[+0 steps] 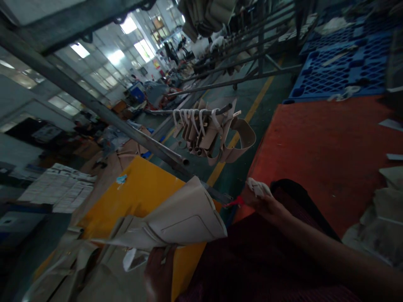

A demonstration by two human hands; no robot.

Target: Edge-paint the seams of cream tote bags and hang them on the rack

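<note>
At the bottom centre my left hand [159,268] is closed on the lower edge of a curled beige sheet piece [185,218], which has a stitched outline and hangs over the yellow table [141,188]. A white strip loops beside that hand. My right hand [260,197] is at the edge of the red-orange table [315,159], its fingers wrapped round a small tool with red handles [236,201]. Some whitish material lies over the knuckles of this hand. More beige pieces [110,268] lie in a heap at the lower left.
Several beige pieces hang by white loops from a metal bar [201,112] ahead. A metal frame [94,105] slants across the upper left. Blue pallets [343,71] stand behind the red-orange table. White stacks [59,188] are at far left, and beige material [378,218] lies at right.
</note>
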